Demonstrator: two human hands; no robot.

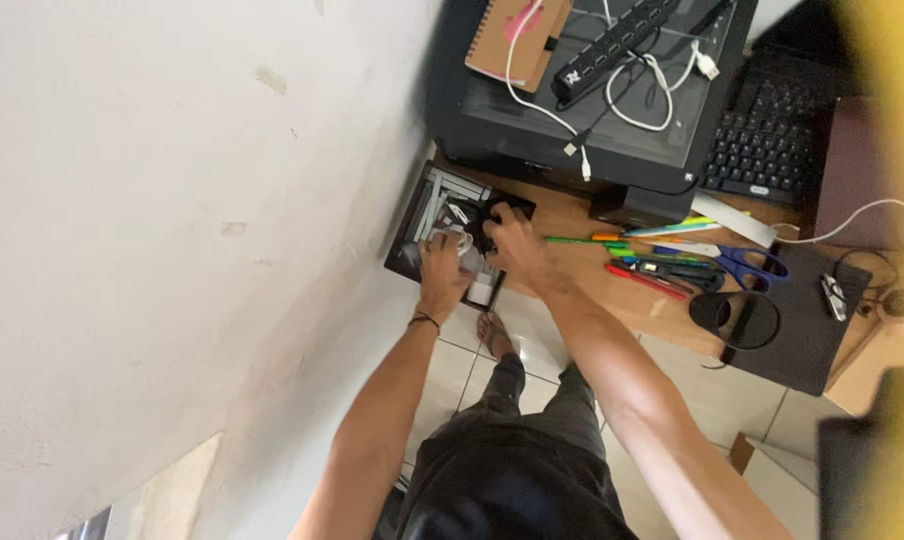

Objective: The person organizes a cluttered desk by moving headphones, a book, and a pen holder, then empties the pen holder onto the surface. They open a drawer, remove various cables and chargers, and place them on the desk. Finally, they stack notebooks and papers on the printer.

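A black tray-like organiser [415, 222] with white and grey items sits at the desk's left end by the wall. My left hand [442, 262] is over it, fingers curled round a small clear or white object [466, 250]. My right hand [512, 240] reaches into the same organiser beside the left one, fingers closed on something dark that I cannot make out.
A black printer [532, 130] carries a brown notebook [517, 40], a black power strip [612, 45] and white cables. Pens and markers [652, 262], blue scissors [752, 265], a keyboard [762, 155] and a black mat [792, 330] lie on the wooden desk. A white wall [172, 250] is at left.
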